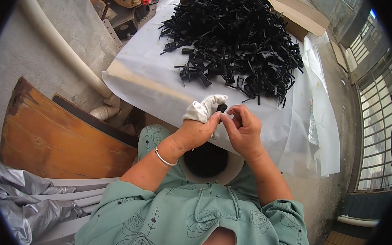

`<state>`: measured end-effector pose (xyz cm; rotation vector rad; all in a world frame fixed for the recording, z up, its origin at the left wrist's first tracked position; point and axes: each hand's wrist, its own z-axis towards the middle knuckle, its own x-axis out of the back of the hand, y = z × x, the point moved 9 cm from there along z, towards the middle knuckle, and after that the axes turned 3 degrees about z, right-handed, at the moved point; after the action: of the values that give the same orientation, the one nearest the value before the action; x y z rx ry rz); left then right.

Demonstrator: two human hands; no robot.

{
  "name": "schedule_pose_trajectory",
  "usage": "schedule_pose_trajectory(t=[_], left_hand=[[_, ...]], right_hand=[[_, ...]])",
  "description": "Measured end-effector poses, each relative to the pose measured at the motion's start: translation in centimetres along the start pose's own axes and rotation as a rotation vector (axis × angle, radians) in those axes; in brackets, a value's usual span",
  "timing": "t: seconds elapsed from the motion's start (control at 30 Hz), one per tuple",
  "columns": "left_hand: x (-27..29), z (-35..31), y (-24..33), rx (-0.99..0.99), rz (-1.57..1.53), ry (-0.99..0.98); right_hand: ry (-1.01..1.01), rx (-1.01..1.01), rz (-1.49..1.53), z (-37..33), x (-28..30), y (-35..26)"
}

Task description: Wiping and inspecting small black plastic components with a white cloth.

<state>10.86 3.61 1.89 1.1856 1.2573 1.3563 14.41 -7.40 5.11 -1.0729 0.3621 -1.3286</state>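
Note:
My left hand (197, 126), partly covered by a white cloth glove (201, 110) with its thumb bare, is closed on a small black plastic part (222, 108). Bare and curled in, my right hand (244, 128) meets it there, thumb tip against the left thumb beside the part. Whether the right fingers pinch something of their own is too small to make out. Beyond both hands, a large heap of black plastic parts (237, 39) with thin prongs lies on the white sheet (162, 82) covering the table.
Below my hands, between my knees, stands a pale round container (234, 164) with a dark inside. A cardboard box (301, 14) is behind the heap. Leftward are an orange-brown wooden board (65, 137), a pale pipe (66, 47) and silver sheeting (29, 202). A barred window (377, 124) is at right.

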Motion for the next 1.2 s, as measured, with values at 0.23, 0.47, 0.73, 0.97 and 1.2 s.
schedule_pose_trajectory(t=[0.23, 0.47, 0.73, 0.97, 1.2], left_hand=[[-0.3, -0.8, 0.5, -0.064, -0.155, -0.072], [0.2, -1.0, 0.7, -0.084, 0.014, 0.042], [-0.1, -2.1, 3.9, -0.494, 0.598, 0.206], [0.8, -1.3, 0.8, -0.383, 0.286, 0.156], [1.1, -0.8, -0.8, 0.028, -0.390, -0.015]], right_hand=[[-0.097, -0.362, 0.341, -0.1, -1.3, 3.2], [-0.177, -0.078, 0.169, -0.4, -1.4, 0.6], [-0.179, -0.441, 0.511, -1.5, -4.0, 3.5], [-0.243, -0.472, 0.503, -1.2, -3.6, 2.8], [-0.335, -0.131, -0.002, -0.4, -1.1, 1.9]])
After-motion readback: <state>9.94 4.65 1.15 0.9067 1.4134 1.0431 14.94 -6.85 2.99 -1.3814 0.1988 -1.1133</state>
